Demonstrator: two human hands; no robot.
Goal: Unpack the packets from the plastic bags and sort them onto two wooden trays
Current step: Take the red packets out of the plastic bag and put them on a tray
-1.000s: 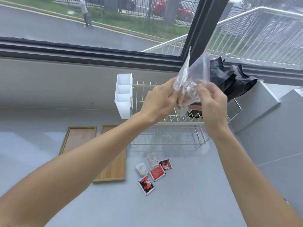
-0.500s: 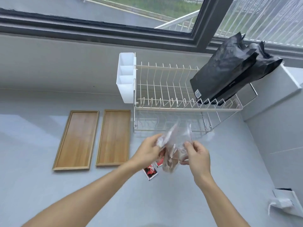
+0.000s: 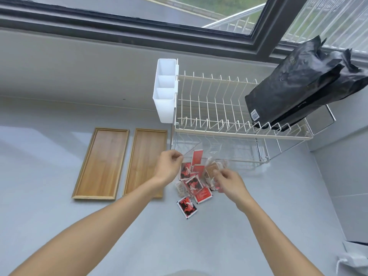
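Note:
My left hand [image 3: 169,166] and my right hand [image 3: 229,181] both pinch a clear plastic bag [image 3: 201,154], held low over the grey counter in front of the dish rack. Red packets [image 3: 197,157] and a brown packet [image 3: 212,170] show through the bag. Several red and pale packets [image 3: 194,188] lie in a heap on the counter below it, and one red-and-black packet [image 3: 187,207] lies apart, nearer me. Two empty wooden trays sit side by side to the left, the left tray [image 3: 101,163] and the right tray [image 3: 146,156].
A white wire dish rack [image 3: 219,108] stands behind the hands, with a white cutlery holder [image 3: 165,90] on its left end and black bags [image 3: 298,84] leaning on its right end. A grey wall runs along the right. A white object [image 3: 354,257] lies at the lower right.
The bag has come down from chest height to just above the counter, and my hands have spread it wider. More packets now lie in the heap under it.

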